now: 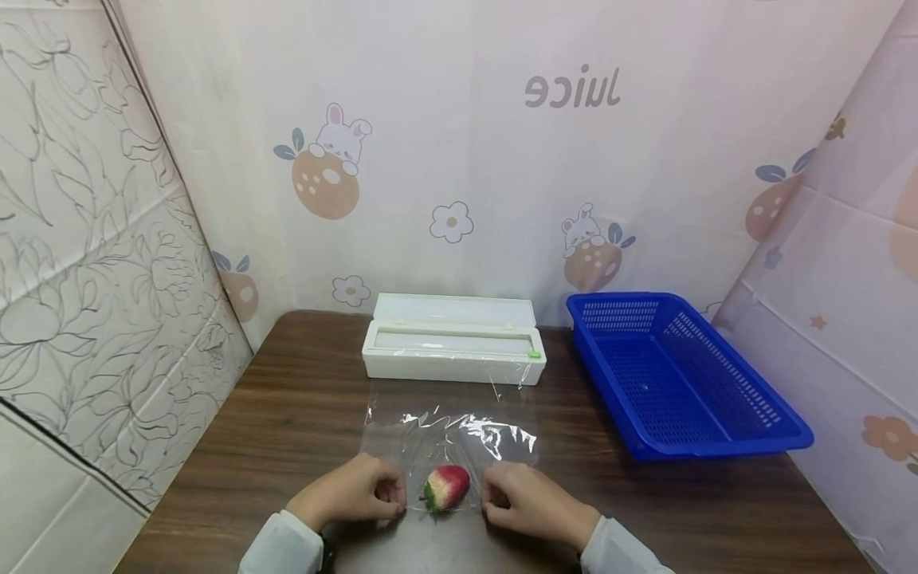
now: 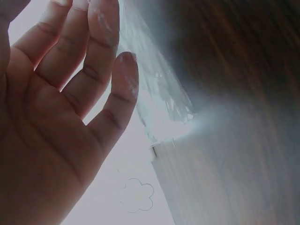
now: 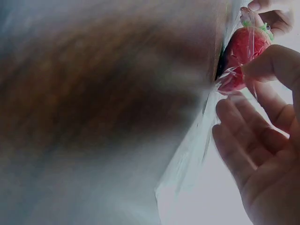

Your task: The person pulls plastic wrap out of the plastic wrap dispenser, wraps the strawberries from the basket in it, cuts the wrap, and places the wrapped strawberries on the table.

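Observation:
A red and pale yellow strawberry (image 1: 448,486) with a green leafy end lies near the front of the table, with clear cling film (image 1: 437,430) around it. The film stretches back to a white cling film dispenser (image 1: 453,365) with its lid raised. Left of the strawberry, my left hand (image 1: 356,490) pinches the film's edge; in the left wrist view its thumb tip is out of sight. On the other side my right hand (image 1: 534,504) pinches the film between thumb and index finger, close against the strawberry (image 3: 244,49) in the right wrist view.
A blue perforated basket (image 1: 681,383) stands at the right of the brown wooden table (image 1: 287,391). A small green slider (image 1: 534,354) sits at the dispenser's right end. Patterned curtains (image 1: 459,159) enclose the table at the back and sides.

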`<action>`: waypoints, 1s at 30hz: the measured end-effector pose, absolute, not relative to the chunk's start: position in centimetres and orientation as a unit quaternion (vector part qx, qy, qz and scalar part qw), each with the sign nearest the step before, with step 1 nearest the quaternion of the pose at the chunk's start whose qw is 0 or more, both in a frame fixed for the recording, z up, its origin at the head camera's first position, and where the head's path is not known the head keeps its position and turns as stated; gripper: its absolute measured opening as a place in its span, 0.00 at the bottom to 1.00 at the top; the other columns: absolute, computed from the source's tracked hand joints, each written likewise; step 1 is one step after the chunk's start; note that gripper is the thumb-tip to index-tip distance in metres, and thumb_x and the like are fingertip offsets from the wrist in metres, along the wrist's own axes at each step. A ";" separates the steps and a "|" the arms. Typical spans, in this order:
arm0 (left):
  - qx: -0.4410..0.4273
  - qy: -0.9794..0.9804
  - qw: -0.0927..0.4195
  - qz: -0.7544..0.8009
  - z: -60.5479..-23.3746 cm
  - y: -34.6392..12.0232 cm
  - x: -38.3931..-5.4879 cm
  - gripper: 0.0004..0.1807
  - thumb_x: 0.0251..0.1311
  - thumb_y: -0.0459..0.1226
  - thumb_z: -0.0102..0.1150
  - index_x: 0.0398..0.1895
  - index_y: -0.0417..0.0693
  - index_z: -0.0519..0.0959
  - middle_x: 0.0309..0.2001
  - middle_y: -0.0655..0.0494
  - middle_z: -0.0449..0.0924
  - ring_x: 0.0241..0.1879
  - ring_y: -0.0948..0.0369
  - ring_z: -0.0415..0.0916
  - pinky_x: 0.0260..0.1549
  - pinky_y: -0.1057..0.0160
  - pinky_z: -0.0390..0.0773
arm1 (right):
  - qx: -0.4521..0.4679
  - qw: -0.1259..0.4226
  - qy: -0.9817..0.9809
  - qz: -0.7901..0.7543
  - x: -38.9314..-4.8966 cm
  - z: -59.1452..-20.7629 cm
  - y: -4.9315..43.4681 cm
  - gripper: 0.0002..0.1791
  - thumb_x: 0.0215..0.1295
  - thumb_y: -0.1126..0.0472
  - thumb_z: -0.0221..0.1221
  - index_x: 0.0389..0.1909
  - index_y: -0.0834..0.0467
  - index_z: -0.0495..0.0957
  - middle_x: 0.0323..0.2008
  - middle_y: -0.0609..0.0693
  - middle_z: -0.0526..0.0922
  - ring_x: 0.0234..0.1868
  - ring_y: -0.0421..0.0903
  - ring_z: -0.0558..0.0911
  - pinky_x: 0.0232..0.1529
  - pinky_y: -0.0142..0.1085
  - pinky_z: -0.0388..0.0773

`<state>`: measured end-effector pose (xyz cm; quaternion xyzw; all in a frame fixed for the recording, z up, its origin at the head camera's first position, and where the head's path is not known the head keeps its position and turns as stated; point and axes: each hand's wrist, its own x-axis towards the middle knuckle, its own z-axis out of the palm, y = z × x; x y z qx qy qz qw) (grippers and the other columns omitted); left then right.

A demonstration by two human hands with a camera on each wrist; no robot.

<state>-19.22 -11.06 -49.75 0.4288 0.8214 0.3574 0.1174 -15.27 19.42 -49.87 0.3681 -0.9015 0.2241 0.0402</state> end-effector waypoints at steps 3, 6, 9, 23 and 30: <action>0.427 0.822 0.115 0.358 -49.8 -11.1 -19.3 0.07 0.48 0.34 0.64 0.22 0.56 0.77 0.20 0.70 0.75 0.21 0.75 0.71 0.21 0.75 0.76 | 0.387 0.075 -0.890 0.227 -15.5 -50.0 19.3 0.12 0.45 0.63 0.62 0.23 0.46 0.68 0.28 0.36 0.71 0.27 0.30 0.67 0.22 0.18 0.66; 0.424 0.824 0.114 0.359 -49.9 -11.2 -19.4 0.07 0.49 0.34 0.64 0.22 0.57 0.77 0.20 0.70 0.74 0.21 0.74 0.71 0.20 0.74 0.76 | 0.413 0.095 -0.874 0.237 -15.8 -50.1 19.2 0.13 0.42 0.65 0.62 0.23 0.47 0.68 0.38 0.41 0.78 0.37 0.33 0.75 0.31 0.21 0.73; 0.425 0.823 0.111 0.360 -50.0 -11.2 -19.6 0.06 0.50 0.35 0.63 0.23 0.57 0.77 0.20 0.70 0.74 0.21 0.74 0.71 0.20 0.74 0.76 | 0.428 0.085 -0.866 0.245 -16.0 -50.1 19.0 0.13 0.42 0.66 0.61 0.23 0.47 0.68 0.48 0.47 0.80 0.49 0.39 0.76 0.37 0.26 0.76; 0.443 0.850 -0.003 0.287 -49.6 -8.9 -18.3 0.27 0.39 0.46 0.68 0.47 0.56 0.73 0.43 0.62 0.73 0.40 0.65 0.70 0.37 0.63 0.78 | 0.404 0.005 -0.865 0.298 -16.1 -49.9 18.6 0.11 0.49 0.65 0.60 0.26 0.46 0.69 0.53 0.50 0.79 0.35 0.33 0.76 0.22 0.19 0.67; 0.444 0.872 -0.033 0.205 -49.6 -6.1 -17.4 0.34 0.34 0.58 0.72 0.48 0.63 0.70 0.49 0.63 0.69 0.46 0.64 0.68 0.43 0.57 0.78 | 0.401 0.013 -0.865 0.302 -16.0 -49.7 18.4 0.09 0.51 0.64 0.59 0.26 0.48 0.70 0.50 0.49 0.81 0.35 0.33 0.75 0.21 0.20 0.66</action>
